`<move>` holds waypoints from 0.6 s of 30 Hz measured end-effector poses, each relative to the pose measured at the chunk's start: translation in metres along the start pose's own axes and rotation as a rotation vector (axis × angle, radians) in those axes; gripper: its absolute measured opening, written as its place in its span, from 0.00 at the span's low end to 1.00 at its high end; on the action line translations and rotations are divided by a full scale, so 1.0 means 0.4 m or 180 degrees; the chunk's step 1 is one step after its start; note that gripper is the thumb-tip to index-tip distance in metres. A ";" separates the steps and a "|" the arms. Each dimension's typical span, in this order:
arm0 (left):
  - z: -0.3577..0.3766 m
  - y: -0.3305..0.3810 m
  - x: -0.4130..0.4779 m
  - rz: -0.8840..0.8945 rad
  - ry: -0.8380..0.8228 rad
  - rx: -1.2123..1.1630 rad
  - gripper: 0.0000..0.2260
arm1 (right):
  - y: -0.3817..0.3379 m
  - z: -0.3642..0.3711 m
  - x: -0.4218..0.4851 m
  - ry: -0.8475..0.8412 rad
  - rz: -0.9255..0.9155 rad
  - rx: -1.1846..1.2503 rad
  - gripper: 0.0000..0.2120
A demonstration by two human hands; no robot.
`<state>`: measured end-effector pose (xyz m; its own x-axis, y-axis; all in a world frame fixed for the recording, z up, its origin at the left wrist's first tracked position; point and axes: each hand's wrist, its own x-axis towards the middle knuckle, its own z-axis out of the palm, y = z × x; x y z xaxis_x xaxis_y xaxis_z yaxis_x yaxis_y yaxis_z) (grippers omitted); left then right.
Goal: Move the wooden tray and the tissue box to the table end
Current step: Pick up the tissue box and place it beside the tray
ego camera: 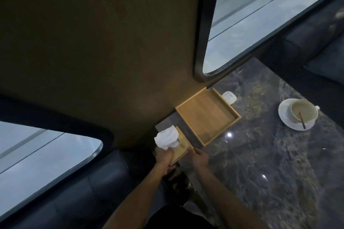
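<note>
Wooden tissue box (pixel 181 149): sitting at table's 9 o'clock end, white tissue (pixel 166 139) crumpling upward.
Left hand (pixel 163 156): fingers gripping box side.
Right hand (pixel 200 158): fingers pressing opposite edge.
Wooden tray (pixel 207 116): square, lying beside the box on marble table (pixel 260 154).

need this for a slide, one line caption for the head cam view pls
Both hands, left and right, grip the wooden tissue box at the marble table's wall end, beside the empty wooden tray.

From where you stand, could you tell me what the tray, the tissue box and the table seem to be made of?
Tray: pale matte wood, faint grain. Tissue box: looks like the same light wood. Table: polished dark marble or a lookalike, veined with glossy light spots.
</note>
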<state>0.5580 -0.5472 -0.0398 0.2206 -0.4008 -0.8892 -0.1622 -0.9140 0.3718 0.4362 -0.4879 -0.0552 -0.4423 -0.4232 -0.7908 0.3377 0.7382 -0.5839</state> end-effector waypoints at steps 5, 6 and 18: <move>-0.004 0.008 0.067 0.0505 0.0048 0.0091 0.31 | -0.028 0.033 0.040 0.0050 0.0283 0.0397 0.18; -0.007 0.010 0.074 0.0519 0.0010 0.0060 0.33 | -0.030 0.038 0.050 0.0043 0.0316 0.0459 0.17; -0.033 0.031 0.138 0.0985 -0.0627 0.0084 0.38 | -0.098 0.079 0.090 -0.0331 0.0258 0.0567 0.07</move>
<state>0.5809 -0.5817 -0.0808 -0.0319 -0.6361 -0.7710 -0.2176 -0.7484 0.6265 0.4333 -0.5490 -0.0666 -0.3228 -0.4250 -0.8457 0.5143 0.6714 -0.5337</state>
